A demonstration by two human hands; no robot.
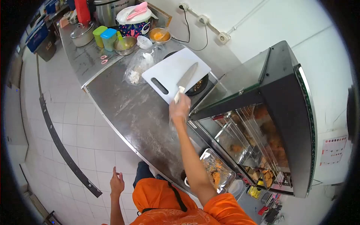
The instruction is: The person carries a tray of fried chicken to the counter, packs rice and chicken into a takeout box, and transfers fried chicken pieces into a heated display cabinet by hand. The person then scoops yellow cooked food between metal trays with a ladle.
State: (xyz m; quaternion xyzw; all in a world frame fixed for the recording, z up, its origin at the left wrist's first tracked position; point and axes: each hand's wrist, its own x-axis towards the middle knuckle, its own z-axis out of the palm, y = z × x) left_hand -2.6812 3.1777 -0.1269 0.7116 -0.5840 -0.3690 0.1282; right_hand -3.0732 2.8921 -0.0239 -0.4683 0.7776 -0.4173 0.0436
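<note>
My right hand (179,108), in a thin clear plastic glove, is closed around the white handle of a kitchen knife (188,74). Its wide blade lies over a white cutting board (159,72) with a dark handle slot. The board partly covers a round black dish (198,87) with brown bits in it. Beside the board is a clear plastic bag (139,68) with white pieces inside. My left hand (117,182) hangs over the floor beyond the counter's edge, fingers extended and holding nothing.
A glass display case (258,123) with fried food stands right of the counter (135,108). Near it sits a foil-lined tray (221,172) with orange crumbs. Toward the back are a bowl of orange liquid (159,35), a steel bowl (125,47), pink scissors (104,59) and a lidded pot (82,34).
</note>
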